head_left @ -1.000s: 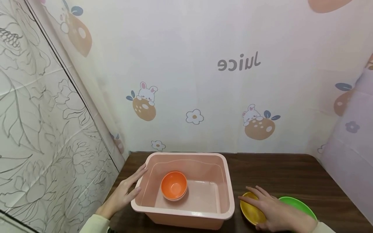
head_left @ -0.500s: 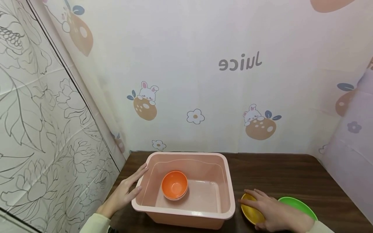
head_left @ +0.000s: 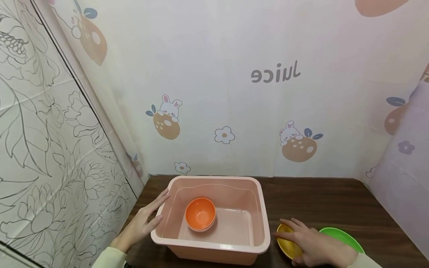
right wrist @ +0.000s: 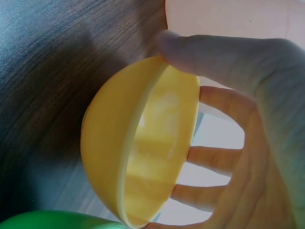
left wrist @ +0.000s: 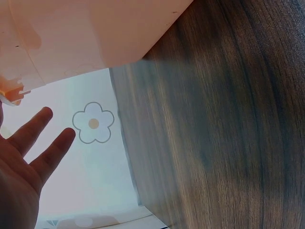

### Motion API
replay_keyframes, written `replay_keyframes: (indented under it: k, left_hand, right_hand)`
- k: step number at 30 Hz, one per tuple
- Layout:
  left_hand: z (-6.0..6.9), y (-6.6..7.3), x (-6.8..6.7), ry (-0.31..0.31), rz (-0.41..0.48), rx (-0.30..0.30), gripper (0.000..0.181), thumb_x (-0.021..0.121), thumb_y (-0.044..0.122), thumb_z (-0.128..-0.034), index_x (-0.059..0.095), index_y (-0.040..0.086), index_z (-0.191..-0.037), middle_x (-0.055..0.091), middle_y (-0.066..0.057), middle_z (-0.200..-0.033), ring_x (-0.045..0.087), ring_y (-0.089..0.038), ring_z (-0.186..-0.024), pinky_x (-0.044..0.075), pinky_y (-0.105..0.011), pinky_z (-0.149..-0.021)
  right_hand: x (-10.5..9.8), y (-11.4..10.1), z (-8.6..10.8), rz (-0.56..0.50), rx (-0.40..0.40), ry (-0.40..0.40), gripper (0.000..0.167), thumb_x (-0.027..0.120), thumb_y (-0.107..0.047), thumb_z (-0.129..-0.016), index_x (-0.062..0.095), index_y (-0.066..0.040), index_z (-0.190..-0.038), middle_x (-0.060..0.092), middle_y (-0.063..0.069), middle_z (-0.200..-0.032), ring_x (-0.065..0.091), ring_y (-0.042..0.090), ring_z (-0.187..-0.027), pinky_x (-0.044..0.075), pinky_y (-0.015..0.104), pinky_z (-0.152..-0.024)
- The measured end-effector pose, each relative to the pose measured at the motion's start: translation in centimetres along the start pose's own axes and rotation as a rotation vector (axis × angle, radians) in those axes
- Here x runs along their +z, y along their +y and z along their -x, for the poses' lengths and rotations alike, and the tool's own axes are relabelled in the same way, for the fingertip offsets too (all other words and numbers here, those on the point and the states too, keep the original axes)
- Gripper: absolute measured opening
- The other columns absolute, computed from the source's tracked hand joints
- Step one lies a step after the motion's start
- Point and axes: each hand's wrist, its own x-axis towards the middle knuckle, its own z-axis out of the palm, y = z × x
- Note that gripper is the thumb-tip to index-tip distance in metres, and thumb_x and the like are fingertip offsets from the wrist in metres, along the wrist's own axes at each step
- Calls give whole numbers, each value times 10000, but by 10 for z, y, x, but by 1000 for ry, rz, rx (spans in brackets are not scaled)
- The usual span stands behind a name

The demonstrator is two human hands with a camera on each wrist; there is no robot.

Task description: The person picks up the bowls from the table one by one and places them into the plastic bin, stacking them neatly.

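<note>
My right hand (head_left: pixel 310 240) holds a yellow bowl (head_left: pixel 288 248) by its rim, right of the pink basin. In the right wrist view the thumb (right wrist: pixel 209 52) is on one part of the yellow bowl's (right wrist: pixel 107 138) rim and the fingers (right wrist: pixel 214 160) along another. Its hollow faces the palm. With fingers extended, my left hand (head_left: pixel 140 225) rests at the left rim of the pink plastic basin (head_left: pixel 207 242). Inside that basin sits an orange bowl (head_left: pixel 201 213), with a paler edge showing beneath it. The left palm (left wrist: pixel 16 176) appears low in the left wrist view.
A green bowl or dish (head_left: pixel 343 237) lies to the right, partly covered by my right forearm. Everything stands on a dark wood-grain table (head_left: pixel 311 193). A printed curtain (head_left: pixel 221 85) hangs behind the table, and another patterned sheet (head_left: pixel 60 141) borders the left side.
The fingers of my right hand have drawn in and lowered slightly over the yellow bowl's rim. My left hand, the basin and the orange bowl have stayed where they were.
</note>
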Motion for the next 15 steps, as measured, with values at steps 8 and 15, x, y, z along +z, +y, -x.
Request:
replay_keyframes:
  k: [8, 15]
  left_hand:
    - [0, 0, 0, 4, 5, 4, 638, 627, 109, -954, 448, 125, -1567, 391, -82, -1651, 404, -186, -1505, 276, -167, -1167]
    - [1, -1, 0, 1, 6, -6, 643, 633, 109, -951, 451, 136, -1567, 395, -72, -1650, 397, -174, -1509, 293, -186, -1166]
  right_hand:
    - [0, -1, -1, -5, 8, -2, 725, 889, -284, -686, 651, -304, -1371, 469, 249, -1511, 461, 541, -1311, 485, 768, -727]
    - [0, -1, -1, 15, 12, -4, 725, 893, -308, -684, 647, -322, -1367, 487, 223, -1491, 488, 494, -1275, 477, 789, -724]
